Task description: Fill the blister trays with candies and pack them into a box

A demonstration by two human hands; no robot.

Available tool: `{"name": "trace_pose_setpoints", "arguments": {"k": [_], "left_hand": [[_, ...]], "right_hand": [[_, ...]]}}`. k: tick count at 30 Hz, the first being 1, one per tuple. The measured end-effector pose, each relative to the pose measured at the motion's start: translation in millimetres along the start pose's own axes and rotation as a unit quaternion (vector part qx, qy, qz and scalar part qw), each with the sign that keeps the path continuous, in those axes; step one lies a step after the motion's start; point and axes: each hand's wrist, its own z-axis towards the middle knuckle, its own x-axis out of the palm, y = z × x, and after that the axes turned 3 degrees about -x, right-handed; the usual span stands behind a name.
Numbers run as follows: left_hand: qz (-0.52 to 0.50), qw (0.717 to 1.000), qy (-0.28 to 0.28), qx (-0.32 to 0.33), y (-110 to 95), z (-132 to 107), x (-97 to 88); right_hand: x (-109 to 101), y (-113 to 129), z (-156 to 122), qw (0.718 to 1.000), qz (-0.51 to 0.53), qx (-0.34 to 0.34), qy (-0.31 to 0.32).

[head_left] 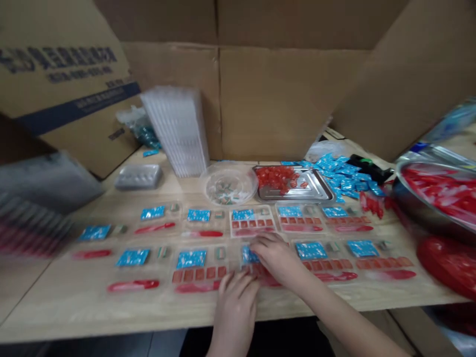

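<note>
Centrally, a person's two bare hands work at a clear plastic tray (233,252) on a pale wooden tabletop (55,302). The right hand (277,260) lies over the tray, its fingers curled just beside a blue sachet (248,255). The left hand (236,312) sits at the tray's lower edge, close to a row of red-orange squares (256,270) that the fingers partly hide. Each grip is loosely curved, neither widely spread nor firmly pressed together; whether either hand pinches anything cannot be told. Similar trays, each with a blue sachet, small squares and a long red piece, lie in two rows on both sides. Farther back stand a tall stack of clear trays (174,131), a round plastic container (228,183) of small wrapped pieces, and a metal tray (320,191) of red cubes (277,178), beside loose blue sachets (344,173). At right, a steel bowl (435,198) holds red pieces. Cardboard panels (282,99) stand behind.
</note>
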Motion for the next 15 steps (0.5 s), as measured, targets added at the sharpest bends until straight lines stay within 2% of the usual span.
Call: {"name": "trace_pose_setpoints", "arguments": {"k": [2,3,4,5,6,10,13,15], "left_hand": [[0.019,0.999,-0.003,0.037,8.0,-2.0,2.9],[0.026,0.998,-0.004,0.052,12.4,-3.0,5.2],[0.03,0.998,-0.006,0.06,16.5,-4.0,7.9],[0.032,0.998,-0.01,0.062,20.1,-5.0,11.0],[0.03,0.998,-0.015,0.059,22.8,-6.0,14.3],[0.019,0.997,-0.041,0.055,26.2,-9.5,25.4],[0.02,0.997,-0.063,0.047,23.0,-9.4,25.2],[0.011,0.997,-0.07,0.037,18.6,-5.9,17.6]], "right_hand": [[-9.7,-13.8,2.1,0.999,0.029,0.021,-0.012],[-18.5,-26.4,4.4,0.996,0.046,0.064,-0.037],[-29.5,-42.5,7.2,0.989,0.063,0.115,-0.07],[-42.1,-61.2,9.9,0.968,0.076,0.207,-0.117],[-55.2,-81.4,12.4,0.952,0.075,0.257,-0.146],[-95.3,-155.4,22.2,0.922,0.093,0.328,-0.186],[-102.6,-189.8,30.9,0.904,0.126,0.362,-0.192],[-99.5,-200.5,34.4,0.891,0.154,0.383,-0.19]]}}
